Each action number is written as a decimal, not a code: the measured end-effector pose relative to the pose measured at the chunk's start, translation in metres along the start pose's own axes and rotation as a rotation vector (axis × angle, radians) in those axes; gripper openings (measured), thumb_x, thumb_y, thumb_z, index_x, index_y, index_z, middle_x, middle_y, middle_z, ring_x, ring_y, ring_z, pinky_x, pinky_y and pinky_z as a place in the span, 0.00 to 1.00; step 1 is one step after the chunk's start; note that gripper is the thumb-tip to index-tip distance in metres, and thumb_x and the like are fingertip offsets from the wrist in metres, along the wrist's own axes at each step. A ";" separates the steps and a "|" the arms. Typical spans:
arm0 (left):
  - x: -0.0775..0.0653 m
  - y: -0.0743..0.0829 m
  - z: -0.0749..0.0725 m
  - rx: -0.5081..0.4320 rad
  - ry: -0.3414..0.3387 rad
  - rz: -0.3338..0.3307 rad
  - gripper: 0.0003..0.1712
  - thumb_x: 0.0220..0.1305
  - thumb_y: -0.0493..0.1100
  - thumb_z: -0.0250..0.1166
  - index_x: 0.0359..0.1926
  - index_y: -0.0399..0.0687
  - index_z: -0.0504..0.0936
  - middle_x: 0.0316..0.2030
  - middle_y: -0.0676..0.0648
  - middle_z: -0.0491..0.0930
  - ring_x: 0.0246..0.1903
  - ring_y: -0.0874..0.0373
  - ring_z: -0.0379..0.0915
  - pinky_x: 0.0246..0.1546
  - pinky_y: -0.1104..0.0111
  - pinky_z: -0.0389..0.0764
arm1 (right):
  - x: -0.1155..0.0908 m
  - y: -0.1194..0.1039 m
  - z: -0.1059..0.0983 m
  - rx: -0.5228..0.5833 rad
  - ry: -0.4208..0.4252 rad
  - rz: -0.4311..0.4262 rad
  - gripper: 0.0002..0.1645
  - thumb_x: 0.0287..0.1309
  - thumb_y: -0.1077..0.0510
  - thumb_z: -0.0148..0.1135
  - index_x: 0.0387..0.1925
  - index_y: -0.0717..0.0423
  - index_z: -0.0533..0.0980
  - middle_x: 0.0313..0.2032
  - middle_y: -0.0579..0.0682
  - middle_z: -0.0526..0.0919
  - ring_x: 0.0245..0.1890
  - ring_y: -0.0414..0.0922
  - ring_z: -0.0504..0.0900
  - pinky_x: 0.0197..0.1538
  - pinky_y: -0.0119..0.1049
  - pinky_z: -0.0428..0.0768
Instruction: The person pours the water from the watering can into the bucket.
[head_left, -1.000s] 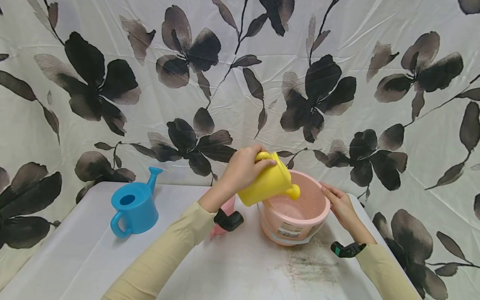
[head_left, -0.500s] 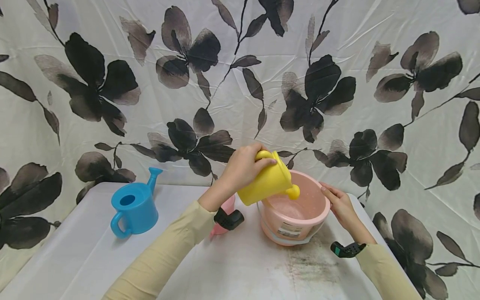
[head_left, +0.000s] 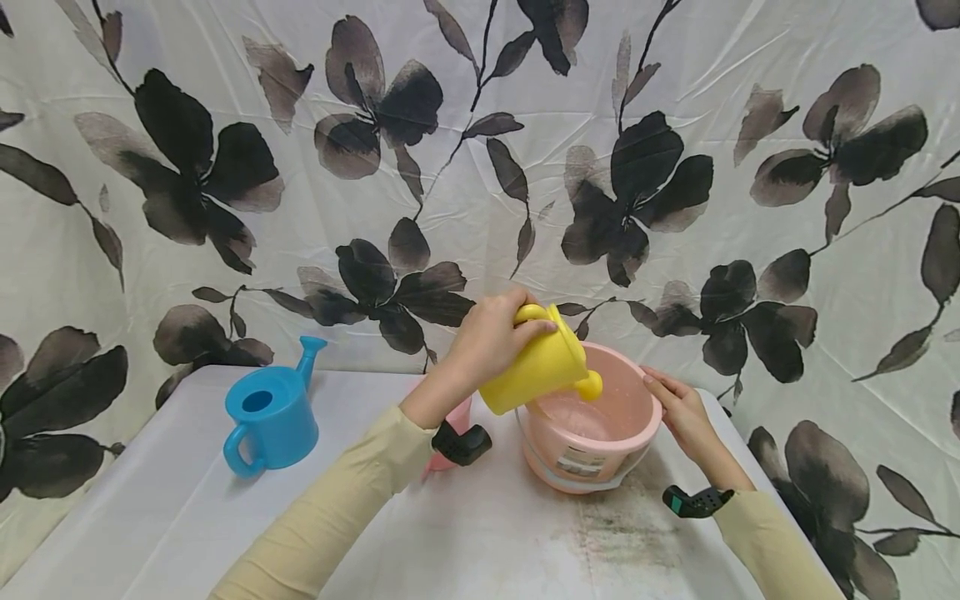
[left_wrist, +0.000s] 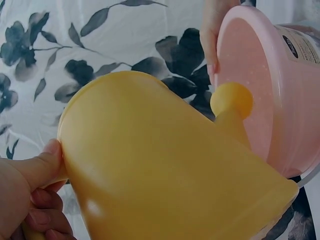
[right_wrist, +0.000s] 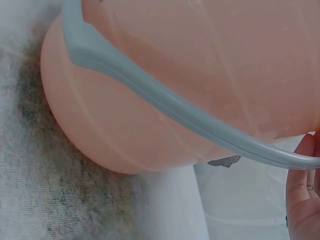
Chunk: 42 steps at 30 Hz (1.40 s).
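Note:
In the head view my left hand (head_left: 491, 342) grips the handle of a yellow watering can (head_left: 528, 375). The can is tipped to the right, its round spout head (head_left: 589, 385) over the mouth of a pink bucket (head_left: 581, 450). My right hand (head_left: 682, 417) holds the bucket's right rim, thumb at the rim and fingers along the outside. Droplets dot the bucket's inner wall. Seen from the left wrist, the can's body (left_wrist: 150, 150) hides part of the bucket. The right wrist view shows the bucket's grey handle (right_wrist: 175, 107) hanging down its side.
A blue watering can (head_left: 273, 421) stands on the left of the white table (head_left: 390, 550). A pink object (head_left: 450, 458) is mostly hidden behind my left wrist. A dark, stained patch (head_left: 630, 533) marks the cloth before the bucket. Floral fabric (head_left: 510, 167) hangs behind.
The whole head view has shifted very slightly. Both hands, the tilted yellow watering can and the bucket keep nearly the same positions.

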<state>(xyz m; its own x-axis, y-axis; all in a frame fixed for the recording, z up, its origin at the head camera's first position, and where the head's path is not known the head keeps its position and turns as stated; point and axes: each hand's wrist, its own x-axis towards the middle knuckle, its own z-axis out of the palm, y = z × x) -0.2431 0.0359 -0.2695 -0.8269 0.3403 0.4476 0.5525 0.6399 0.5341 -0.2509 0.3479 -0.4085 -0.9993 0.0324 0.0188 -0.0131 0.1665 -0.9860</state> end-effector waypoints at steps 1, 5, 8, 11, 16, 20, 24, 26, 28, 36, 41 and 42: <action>0.000 0.000 0.000 0.000 -0.001 0.002 0.14 0.63 0.52 0.64 0.42 0.47 0.79 0.31 0.48 0.80 0.28 0.57 0.71 0.29 0.70 0.69 | 0.000 0.000 0.000 -0.003 0.000 0.004 0.40 0.69 0.44 0.50 0.70 0.66 0.55 0.50 0.30 0.75 0.44 0.19 0.75 0.47 0.20 0.76; -0.001 0.000 0.001 0.006 0.005 0.007 0.14 0.63 0.52 0.64 0.42 0.47 0.79 0.31 0.48 0.80 0.28 0.57 0.71 0.29 0.70 0.69 | 0.000 0.001 0.000 0.000 -0.003 0.004 0.40 0.70 0.44 0.50 0.71 0.65 0.55 0.48 0.28 0.75 0.44 0.19 0.75 0.46 0.20 0.77; -0.001 0.001 0.000 0.006 0.007 0.004 0.15 0.63 0.52 0.64 0.42 0.47 0.79 0.31 0.48 0.80 0.28 0.57 0.71 0.29 0.70 0.70 | 0.000 0.001 0.000 0.002 -0.004 -0.005 0.39 0.70 0.45 0.49 0.70 0.66 0.55 0.43 0.24 0.75 0.44 0.20 0.76 0.45 0.20 0.77; -0.001 0.001 0.000 0.003 0.003 -0.002 0.15 0.64 0.53 0.64 0.43 0.48 0.79 0.31 0.48 0.80 0.28 0.57 0.71 0.30 0.70 0.69 | 0.000 0.001 0.000 0.004 -0.007 -0.011 0.39 0.70 0.45 0.49 0.70 0.67 0.55 0.41 0.23 0.75 0.43 0.20 0.76 0.45 0.20 0.77; -0.001 0.002 -0.001 0.004 0.005 0.001 0.15 0.64 0.52 0.64 0.43 0.47 0.79 0.31 0.48 0.80 0.28 0.57 0.71 0.29 0.71 0.69 | 0.000 0.001 0.000 0.009 -0.009 -0.015 0.39 0.70 0.45 0.49 0.70 0.67 0.55 0.42 0.23 0.75 0.44 0.20 0.76 0.46 0.20 0.77; 0.000 0.003 -0.002 0.005 0.004 0.007 0.15 0.64 0.52 0.64 0.43 0.47 0.79 0.31 0.48 0.80 0.28 0.57 0.71 0.29 0.71 0.69 | -0.001 0.001 0.000 0.007 -0.006 -0.016 0.39 0.70 0.45 0.49 0.70 0.67 0.55 0.42 0.23 0.75 0.44 0.20 0.76 0.46 0.20 0.77; 0.001 0.004 -0.003 0.005 0.000 0.009 0.15 0.64 0.52 0.63 0.43 0.47 0.79 0.31 0.48 0.80 0.27 0.57 0.71 0.28 0.71 0.70 | -0.001 0.001 0.000 0.007 -0.009 -0.018 0.39 0.70 0.45 0.49 0.70 0.67 0.55 0.41 0.23 0.75 0.44 0.20 0.76 0.46 0.20 0.77; 0.001 0.005 -0.003 0.004 -0.003 0.009 0.15 0.64 0.52 0.64 0.43 0.47 0.79 0.31 0.48 0.80 0.27 0.57 0.71 0.28 0.71 0.70 | -0.001 0.001 0.001 0.009 -0.011 -0.020 0.39 0.70 0.45 0.49 0.70 0.68 0.55 0.41 0.22 0.75 0.44 0.20 0.76 0.46 0.20 0.77; 0.001 0.005 -0.003 0.005 -0.006 0.007 0.15 0.64 0.52 0.64 0.42 0.47 0.79 0.31 0.48 0.80 0.27 0.57 0.71 0.28 0.72 0.69 | -0.001 0.001 0.001 0.010 -0.012 -0.020 0.39 0.70 0.45 0.49 0.70 0.68 0.55 0.41 0.22 0.75 0.44 0.20 0.76 0.46 0.20 0.77; 0.001 0.006 -0.003 0.019 0.001 0.013 0.14 0.63 0.52 0.64 0.41 0.48 0.79 0.30 0.49 0.80 0.27 0.57 0.71 0.28 0.71 0.69 | 0.000 0.001 0.000 0.012 -0.007 -0.014 0.39 0.70 0.46 0.50 0.70 0.68 0.55 0.42 0.23 0.75 0.44 0.20 0.76 0.46 0.20 0.77; 0.003 0.007 -0.003 0.015 -0.002 0.018 0.14 0.63 0.52 0.65 0.41 0.48 0.79 0.32 0.49 0.81 0.29 0.57 0.71 0.30 0.70 0.70 | 0.000 0.001 0.000 0.012 -0.005 -0.012 0.39 0.70 0.45 0.50 0.70 0.68 0.55 0.41 0.23 0.75 0.44 0.20 0.76 0.46 0.19 0.76; 0.003 0.007 -0.003 0.014 -0.004 0.018 0.14 0.63 0.52 0.65 0.42 0.48 0.80 0.32 0.49 0.81 0.29 0.57 0.72 0.31 0.70 0.71 | 0.000 0.001 0.000 0.012 -0.006 -0.014 0.39 0.70 0.45 0.50 0.70 0.68 0.55 0.42 0.24 0.75 0.44 0.20 0.76 0.46 0.19 0.76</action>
<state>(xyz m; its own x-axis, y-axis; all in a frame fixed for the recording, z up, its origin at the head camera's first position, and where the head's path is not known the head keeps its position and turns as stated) -0.2414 0.0396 -0.2617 -0.8172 0.3548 0.4541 0.5659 0.6431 0.5159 -0.2506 0.3478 -0.4093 -0.9992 0.0241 0.0314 -0.0273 0.1547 -0.9876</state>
